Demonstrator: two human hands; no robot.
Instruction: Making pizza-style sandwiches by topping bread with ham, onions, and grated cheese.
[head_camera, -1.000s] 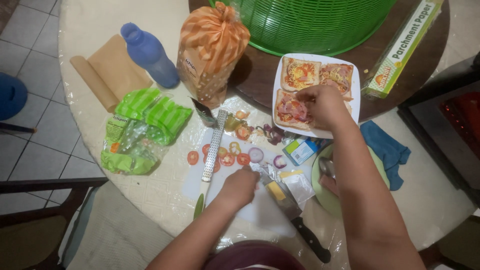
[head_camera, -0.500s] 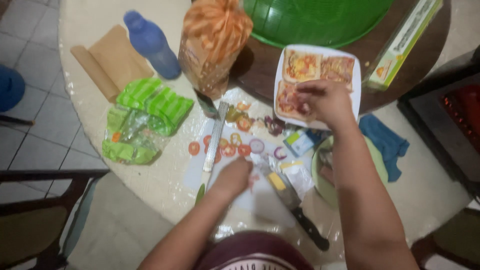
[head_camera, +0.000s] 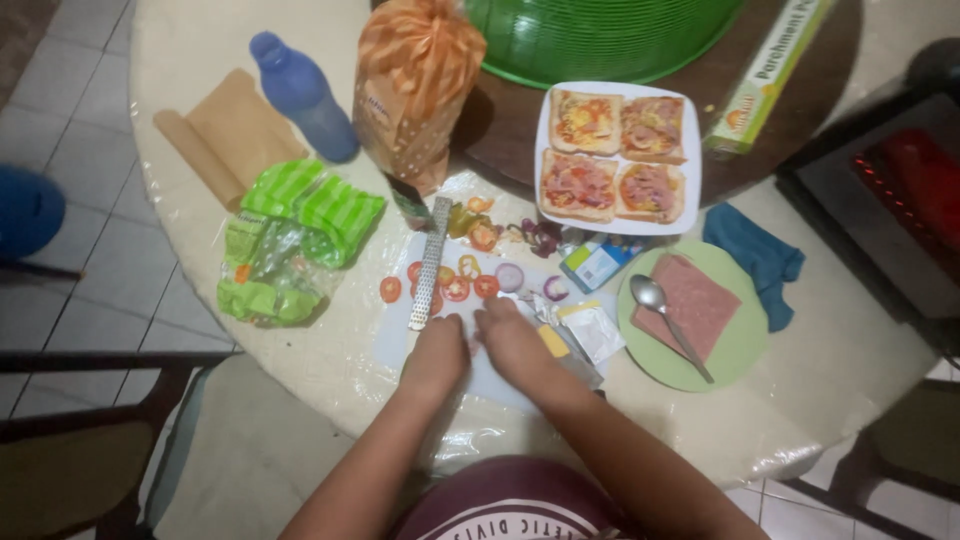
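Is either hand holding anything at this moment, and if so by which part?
It cannot be told for sure. Both hands, left and right, rest knuckles-up on the white cutting board near the tomato slices; no object shows in either.

Both hands rest on the cutting board (head_camera: 500, 385); the grater (head_camera: 429, 262) lies left, the toast plate (head_camera: 690, 190) behind right.

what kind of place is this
Most likely a home dining or kitchen area: a round table under clear plastic, a plate of topped toast, a cutting board with sliced vegetables, tiled floor.
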